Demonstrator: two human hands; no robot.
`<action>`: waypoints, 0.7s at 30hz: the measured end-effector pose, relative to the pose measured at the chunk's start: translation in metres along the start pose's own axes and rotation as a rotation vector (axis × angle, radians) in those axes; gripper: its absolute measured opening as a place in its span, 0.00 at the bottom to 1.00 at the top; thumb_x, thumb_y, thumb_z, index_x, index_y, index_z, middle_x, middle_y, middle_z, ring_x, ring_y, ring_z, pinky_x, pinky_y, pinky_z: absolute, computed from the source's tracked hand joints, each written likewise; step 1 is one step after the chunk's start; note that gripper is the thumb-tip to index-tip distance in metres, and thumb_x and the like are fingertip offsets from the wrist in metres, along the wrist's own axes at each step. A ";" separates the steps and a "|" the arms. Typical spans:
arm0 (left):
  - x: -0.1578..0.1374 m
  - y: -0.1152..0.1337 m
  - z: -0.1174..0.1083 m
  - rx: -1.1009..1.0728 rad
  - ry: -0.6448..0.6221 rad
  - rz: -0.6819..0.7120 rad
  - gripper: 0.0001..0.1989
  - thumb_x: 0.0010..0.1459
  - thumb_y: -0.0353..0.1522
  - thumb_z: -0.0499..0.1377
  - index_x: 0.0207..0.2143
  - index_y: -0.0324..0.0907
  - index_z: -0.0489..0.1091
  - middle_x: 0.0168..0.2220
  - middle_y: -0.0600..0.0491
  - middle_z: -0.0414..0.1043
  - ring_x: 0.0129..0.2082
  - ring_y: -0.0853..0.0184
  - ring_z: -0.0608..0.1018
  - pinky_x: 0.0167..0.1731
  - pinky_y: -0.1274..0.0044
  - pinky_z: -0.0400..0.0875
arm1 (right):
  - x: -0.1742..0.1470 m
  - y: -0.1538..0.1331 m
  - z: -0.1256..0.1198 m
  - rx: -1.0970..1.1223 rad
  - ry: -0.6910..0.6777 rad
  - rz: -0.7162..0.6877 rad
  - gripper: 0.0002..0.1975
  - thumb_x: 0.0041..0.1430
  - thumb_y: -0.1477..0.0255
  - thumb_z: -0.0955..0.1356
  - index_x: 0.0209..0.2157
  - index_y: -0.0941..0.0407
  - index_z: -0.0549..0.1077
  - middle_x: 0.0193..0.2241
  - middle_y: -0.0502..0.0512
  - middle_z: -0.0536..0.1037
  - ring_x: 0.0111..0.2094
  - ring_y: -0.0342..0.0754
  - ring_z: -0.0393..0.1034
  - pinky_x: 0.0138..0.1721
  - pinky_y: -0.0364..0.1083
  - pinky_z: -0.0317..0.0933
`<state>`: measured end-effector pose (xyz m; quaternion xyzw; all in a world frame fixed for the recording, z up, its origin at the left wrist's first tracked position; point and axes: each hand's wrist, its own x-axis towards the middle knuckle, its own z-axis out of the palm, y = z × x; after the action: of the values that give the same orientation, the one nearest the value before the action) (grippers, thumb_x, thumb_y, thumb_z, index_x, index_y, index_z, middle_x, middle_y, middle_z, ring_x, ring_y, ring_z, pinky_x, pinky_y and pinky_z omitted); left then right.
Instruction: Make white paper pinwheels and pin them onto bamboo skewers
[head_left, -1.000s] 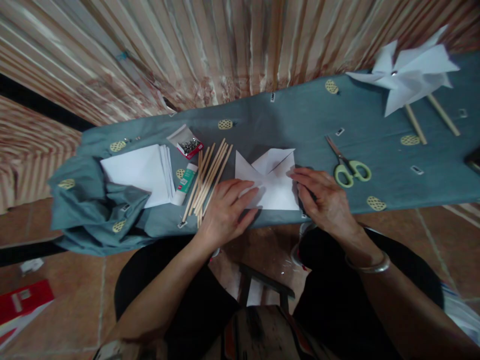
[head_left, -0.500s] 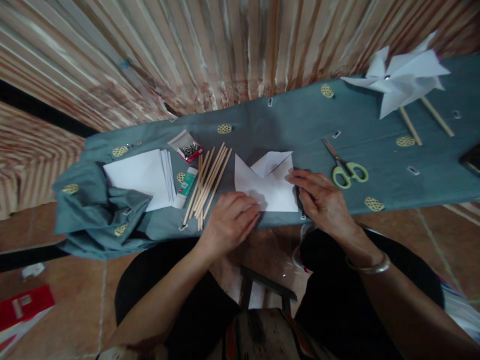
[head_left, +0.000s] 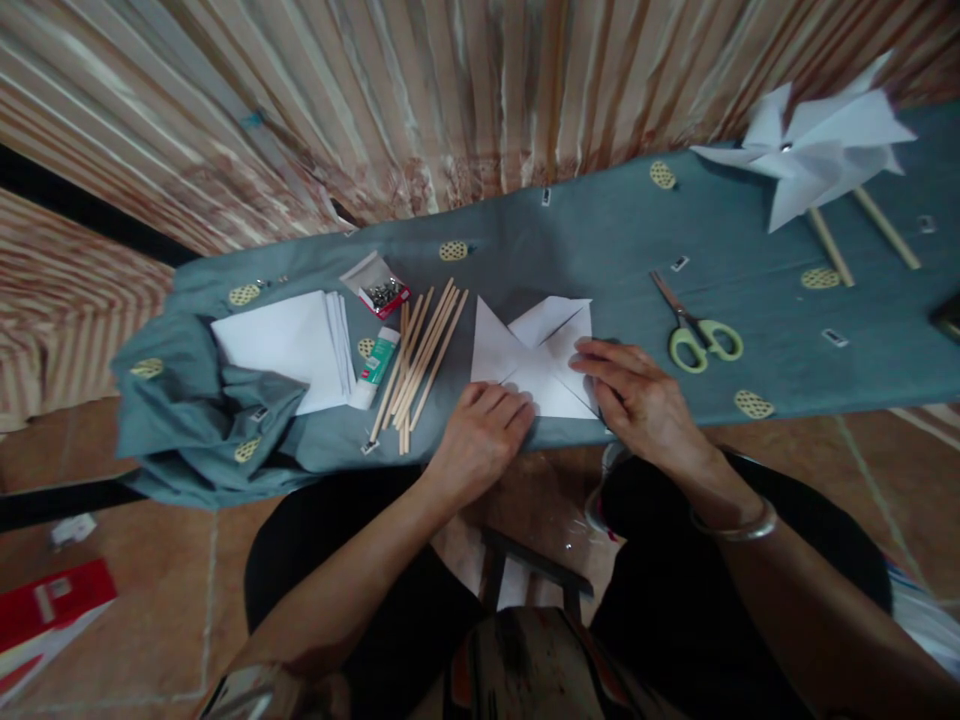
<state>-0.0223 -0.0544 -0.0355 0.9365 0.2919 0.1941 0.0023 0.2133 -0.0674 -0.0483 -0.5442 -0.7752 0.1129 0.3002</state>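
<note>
Head view. The sheet (head_left: 541, 372) lies on the cloth (head_left: 585, 240) at the near edge of the table, directly in front of me and between my two hands. It is white paper with a V-shaped notch at its far side, a flap beside the notch, and diagonal lines running inward from its corners.

My left hand (head_left: 484, 440) is palm down at the near left part of the sheet. Its fingers are bent and close together, with the tips on the paper. The thumb is hidden, so I cannot tell whether the hand grips the sheet or only presses it.

My right hand (head_left: 649, 400) is half open at the right edge. Its fingertips overlap the paper; the thumb is apart from them, near the lower right corner. I cannot tell whether it pinches the edge. A bracelet (head_left: 739, 528) encircles the right wrist.

Left of the sheet, in order: loose sticks (head_left: 427, 352), a glue stick (head_left: 377, 368), and a paper stack (head_left: 289, 345) partly covered by bunched cloth. An open box of pins (head_left: 385, 295) sits beyond the glue stick.

Right of the sheet: scissors (head_left: 694, 335), handles toward me. At far right: white pinwheel blades (head_left: 817, 150), two sticks projecting below.
</note>
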 end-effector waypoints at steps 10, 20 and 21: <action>0.007 0.001 0.003 0.028 -0.006 0.002 0.08 0.66 0.29 0.57 0.45 0.38 0.73 0.45 0.50 0.78 0.44 0.63 0.75 0.46 0.69 0.65 | 0.002 0.000 0.001 0.007 -0.016 -0.004 0.16 0.64 0.78 0.62 0.46 0.57 0.79 0.51 0.64 0.78 0.51 0.59 0.73 0.54 0.62 0.68; 0.013 0.000 0.001 -0.035 0.040 -0.041 0.06 0.65 0.27 0.56 0.39 0.38 0.73 0.37 0.52 0.80 0.36 0.66 0.77 0.45 0.69 0.66 | -0.001 0.002 -0.010 0.266 -0.058 0.130 0.19 0.62 0.79 0.62 0.48 0.51 0.78 0.53 0.57 0.77 0.57 0.54 0.70 0.60 0.60 0.64; 0.012 -0.002 0.000 -0.066 0.063 -0.065 0.06 0.65 0.27 0.56 0.39 0.38 0.73 0.38 0.52 0.80 0.36 0.66 0.77 0.45 0.69 0.67 | -0.001 0.002 -0.012 0.319 -0.069 0.156 0.19 0.62 0.79 0.63 0.49 0.50 0.78 0.55 0.56 0.76 0.58 0.54 0.69 0.61 0.60 0.63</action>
<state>-0.0140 -0.0461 -0.0318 0.9195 0.3154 0.2327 0.0301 0.2222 -0.0692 -0.0405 -0.5439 -0.7128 0.2760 0.3463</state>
